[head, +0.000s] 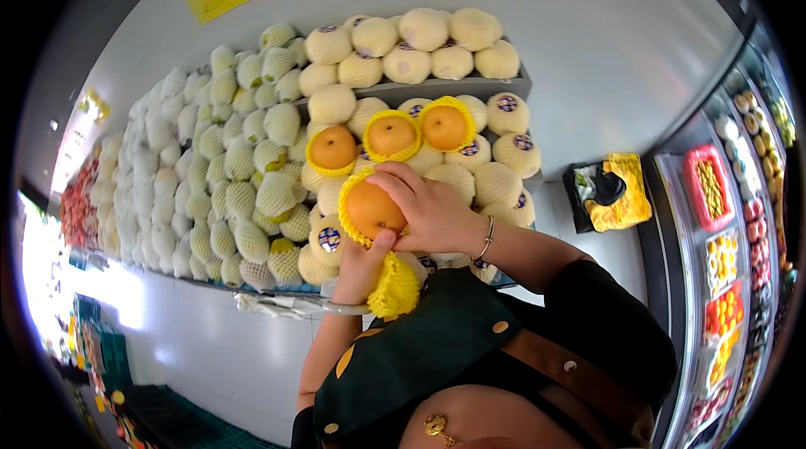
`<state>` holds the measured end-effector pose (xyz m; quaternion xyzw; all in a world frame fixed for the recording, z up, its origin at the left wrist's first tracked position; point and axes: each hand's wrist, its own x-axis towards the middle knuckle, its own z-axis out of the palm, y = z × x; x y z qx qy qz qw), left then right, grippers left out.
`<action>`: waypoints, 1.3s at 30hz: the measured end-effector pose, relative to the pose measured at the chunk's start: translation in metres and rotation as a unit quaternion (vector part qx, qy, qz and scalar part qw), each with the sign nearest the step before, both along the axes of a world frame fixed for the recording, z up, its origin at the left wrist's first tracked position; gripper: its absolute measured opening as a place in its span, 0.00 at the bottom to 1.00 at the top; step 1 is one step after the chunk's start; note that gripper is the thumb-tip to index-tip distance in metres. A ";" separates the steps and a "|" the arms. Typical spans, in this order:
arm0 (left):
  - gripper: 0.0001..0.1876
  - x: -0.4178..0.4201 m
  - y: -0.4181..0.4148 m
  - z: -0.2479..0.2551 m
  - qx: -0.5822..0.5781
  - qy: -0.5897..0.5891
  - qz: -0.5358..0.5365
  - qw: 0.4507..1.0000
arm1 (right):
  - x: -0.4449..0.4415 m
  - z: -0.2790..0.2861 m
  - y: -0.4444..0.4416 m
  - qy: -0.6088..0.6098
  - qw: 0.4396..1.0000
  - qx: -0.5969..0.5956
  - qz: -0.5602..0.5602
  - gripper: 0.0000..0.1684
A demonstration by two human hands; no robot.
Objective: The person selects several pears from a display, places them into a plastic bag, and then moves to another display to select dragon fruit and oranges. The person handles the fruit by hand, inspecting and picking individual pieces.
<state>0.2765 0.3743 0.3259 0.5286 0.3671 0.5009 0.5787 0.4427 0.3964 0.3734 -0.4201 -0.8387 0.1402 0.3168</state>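
An orange-brown round fruit, perhaps an Asian pear (376, 206), is held between both hands, with a yellow foam net around its left side. My left hand (362, 269) grips it from below, thumb on the fruit near its stem end. My right hand (437, 209) wraps the upper right side. Another yellow foam net (395, 288) hangs beside my left wrist. Just beyond, three similar fruits in yellow nets, one of them at the left (334, 148), rest on round fruits in cream foam nets (499, 181), some bearing stickers.
Pale green fruits in white foam nets (239, 197) are heaped at the left. A grey shelf edge (434, 88) crosses behind. On the floor at right stands a black crate (579, 197) with a yellow bag. Refrigerated shelves with packed produce (721, 260) line the far right.
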 end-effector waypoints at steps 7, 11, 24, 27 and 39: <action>0.27 0.010 -0.001 0.014 -0.025 0.126 -0.097 0.987 | 0.107 -0.018 0.030 0.122 0.958 0.046 -0.254 0.49; 0.19 0.006 0.004 0.002 0.095 0.296 0.034 0.950 | 0.178 -0.056 0.072 0.065 0.924 -0.013 -0.376 0.51; 0.07 -0.010 0.003 -0.063 0.338 0.384 0.146 0.847 | 0.176 -0.068 0.059 -0.136 0.937 0.068 -0.313 0.56; 0.06 -0.020 0.003 -0.074 0.273 0.288 0.180 0.900 | 0.180 -0.090 0.070 -0.083 0.948 0.078 -0.296 0.52; 0.23 -0.105 -0.067 -0.092 -0.110 -0.394 -0.007 0.913 | 0.108 -0.031 0.030 0.013 0.999 0.019 -0.024 0.41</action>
